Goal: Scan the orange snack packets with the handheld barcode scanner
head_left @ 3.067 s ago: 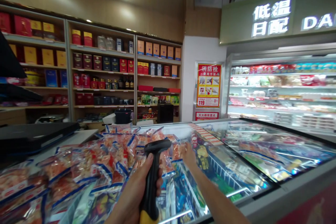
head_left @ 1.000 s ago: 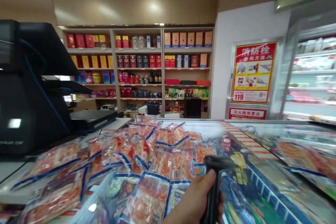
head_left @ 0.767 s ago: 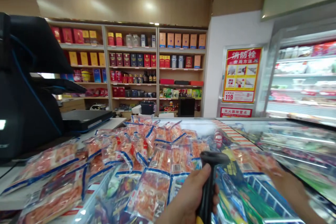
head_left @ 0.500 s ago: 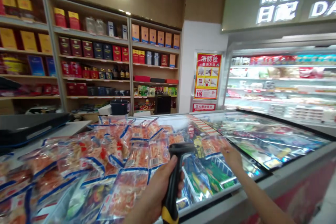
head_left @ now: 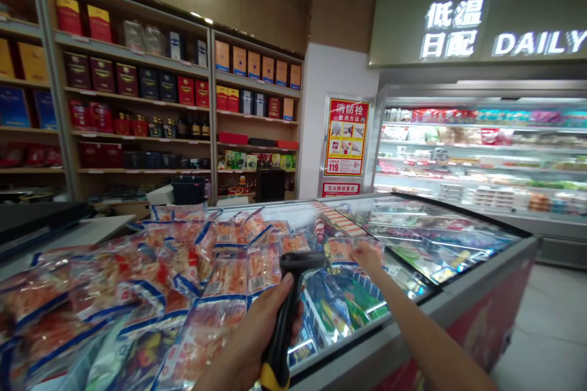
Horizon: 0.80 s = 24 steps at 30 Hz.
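Note:
My left hand (head_left: 266,324) is closed round the handle of a black and yellow barcode scanner (head_left: 283,311), its head raised over the freezer's near side. At the freezer glass, my right hand (head_left: 368,258) has its fingers closed on a clear packet of orange-pink food (head_left: 340,250) with a blue edge; the fingertips are partly hidden. Many similar packets (head_left: 227,272) lie heaped to the left of the scanner. Under the glass, below my right hand, a white wire basket (head_left: 316,317) holds green and yellow packs.
The chest freezer (head_left: 486,256) stretches away to the right, with dark-framed glass lids. Shelves of boxes and bottles (head_left: 137,82) stand behind at left. A red and yellow poster (head_left: 346,136) hangs on the white pillar. A lit chilled display (head_left: 481,159) stands at the back right.
The view has turned to the right, so the surroundings sit further left. My right hand and its packet have shifted slightly left over the glass. The scanner stays in my left hand.

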### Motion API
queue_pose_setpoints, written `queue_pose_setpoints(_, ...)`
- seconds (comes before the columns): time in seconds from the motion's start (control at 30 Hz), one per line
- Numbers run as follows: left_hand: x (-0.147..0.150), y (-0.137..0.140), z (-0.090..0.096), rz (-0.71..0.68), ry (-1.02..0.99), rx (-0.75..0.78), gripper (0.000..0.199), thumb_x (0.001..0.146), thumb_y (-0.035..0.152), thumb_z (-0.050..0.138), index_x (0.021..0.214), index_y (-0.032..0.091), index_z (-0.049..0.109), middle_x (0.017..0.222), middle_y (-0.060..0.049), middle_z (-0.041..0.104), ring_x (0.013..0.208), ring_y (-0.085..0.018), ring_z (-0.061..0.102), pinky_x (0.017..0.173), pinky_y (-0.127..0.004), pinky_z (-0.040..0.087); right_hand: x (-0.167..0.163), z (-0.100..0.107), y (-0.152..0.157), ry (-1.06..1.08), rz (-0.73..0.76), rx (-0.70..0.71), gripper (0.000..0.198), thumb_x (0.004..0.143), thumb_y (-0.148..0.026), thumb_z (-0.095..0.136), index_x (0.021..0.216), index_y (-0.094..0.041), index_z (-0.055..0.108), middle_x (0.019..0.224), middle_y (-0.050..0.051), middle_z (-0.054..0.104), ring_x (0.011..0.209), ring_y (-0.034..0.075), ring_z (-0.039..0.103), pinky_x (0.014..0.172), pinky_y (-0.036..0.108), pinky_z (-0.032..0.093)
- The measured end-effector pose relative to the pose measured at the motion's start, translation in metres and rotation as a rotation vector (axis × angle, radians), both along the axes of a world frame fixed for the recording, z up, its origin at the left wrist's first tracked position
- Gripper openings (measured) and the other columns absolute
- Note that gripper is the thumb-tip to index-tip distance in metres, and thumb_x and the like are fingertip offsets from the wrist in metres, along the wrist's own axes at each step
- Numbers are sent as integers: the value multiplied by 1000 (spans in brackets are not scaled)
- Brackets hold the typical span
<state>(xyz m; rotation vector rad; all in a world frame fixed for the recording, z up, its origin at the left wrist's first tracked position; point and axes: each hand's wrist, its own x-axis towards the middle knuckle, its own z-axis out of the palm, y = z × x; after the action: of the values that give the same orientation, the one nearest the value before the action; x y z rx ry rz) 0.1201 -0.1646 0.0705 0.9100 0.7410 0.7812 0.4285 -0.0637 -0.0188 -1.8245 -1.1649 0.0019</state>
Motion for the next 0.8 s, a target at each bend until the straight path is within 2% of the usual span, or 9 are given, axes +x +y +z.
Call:
queue_pose_setpoints(0.13,1,-6,6,-24,38,39,32,67,45,52,75,14,51,53,1,51,38,-5,42,36,-16,32,-1,1,-6,-22,-25,221,24,66,-36,42,72,-17,55,71,5,61,69,18,56,64,29,39)
queue_pose_setpoints(0.2,2,-10,10,-45,46,49,32,66,44,53,77,14,52,53,1,51,38,-5,42,35,-16,32,-2,1,-11,-20,-23,293,26,67,-39,41,73,-17,54,72,5,60,69,18,56,65,29,39)
queue_pose_setpoints(0.37,6,-11,14,-79,40,37,32,66,44,53,77,14,52,52,2,50,37,-5,41,35,-16,31,-7,2,-20,-13,14,318,22,68,-38,41,70,-17,51,69,5,59,68,18,55,64,28,39)
queue_pose_setpoints(0.7,5,-5,10,-151,17,34,32,67,46,51,75,15,51,54,2,50,39,-5,42,36,-16,33,-8,-3,-21,0,36,279,23,68,-37,41,73,-17,52,73,5,59,69,17,55,65,28,39)
queue_pose_setpoints(0.8,-2,-2,11,-78,53,71,32,67,46,52,71,15,50,54,1,51,39,-5,43,36,-17,34,-18,-2,-21,-17,44,268,20,67,-34,42,70,-17,52,70,5,59,67,18,54,66,29,39)
